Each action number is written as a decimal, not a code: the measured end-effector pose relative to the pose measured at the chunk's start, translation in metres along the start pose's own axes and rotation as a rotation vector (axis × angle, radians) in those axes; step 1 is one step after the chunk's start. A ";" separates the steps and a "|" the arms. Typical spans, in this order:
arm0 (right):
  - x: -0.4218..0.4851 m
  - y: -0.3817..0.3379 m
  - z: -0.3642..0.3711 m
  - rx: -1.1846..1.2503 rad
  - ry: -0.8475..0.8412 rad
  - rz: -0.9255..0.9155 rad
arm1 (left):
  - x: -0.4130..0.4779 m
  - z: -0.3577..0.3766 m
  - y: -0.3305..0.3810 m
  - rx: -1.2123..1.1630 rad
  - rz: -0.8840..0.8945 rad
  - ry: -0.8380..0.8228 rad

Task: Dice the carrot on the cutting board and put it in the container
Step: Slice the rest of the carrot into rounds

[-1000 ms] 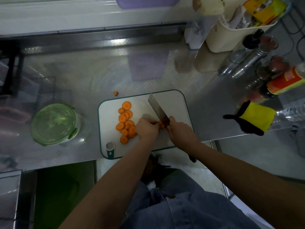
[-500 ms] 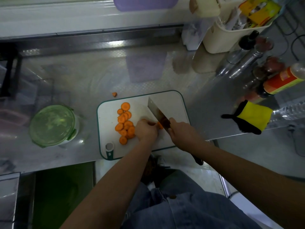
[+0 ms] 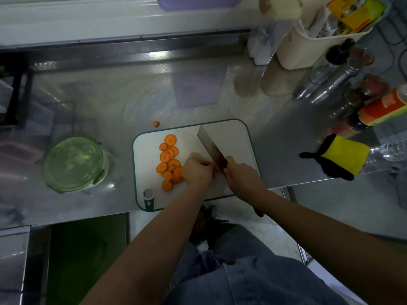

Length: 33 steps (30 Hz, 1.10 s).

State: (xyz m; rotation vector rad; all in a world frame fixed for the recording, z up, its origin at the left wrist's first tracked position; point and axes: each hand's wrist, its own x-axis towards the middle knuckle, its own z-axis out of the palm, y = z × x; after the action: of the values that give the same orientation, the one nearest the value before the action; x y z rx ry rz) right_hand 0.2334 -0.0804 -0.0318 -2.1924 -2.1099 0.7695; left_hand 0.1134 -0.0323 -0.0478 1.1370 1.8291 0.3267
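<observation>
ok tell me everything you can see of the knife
The knife is a cleaver with a broad, rectangular, grey metal blade that mirrors some orange near the heel. It slants over the board, tip away and to the left, edge down at the carrot that the left hand pinches. The right hand grips it where blade meets handle; a dark handle end shows past the wrist. Whether the edge touches the board cannot be told.

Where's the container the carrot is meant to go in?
In the head view, the green-lidded container sits on the steel counter, left of the cutting board, its lid on.
</observation>
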 end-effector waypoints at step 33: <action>-0.008 0.003 -0.005 0.032 0.015 -0.089 | 0.000 -0.008 0.001 -0.047 -0.051 0.060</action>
State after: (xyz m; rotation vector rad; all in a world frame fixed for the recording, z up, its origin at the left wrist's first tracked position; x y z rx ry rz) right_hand 0.2382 -0.0867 -0.0261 -2.0659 -2.1552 0.7726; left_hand 0.1074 -0.0300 -0.0428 1.0570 1.8894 0.3762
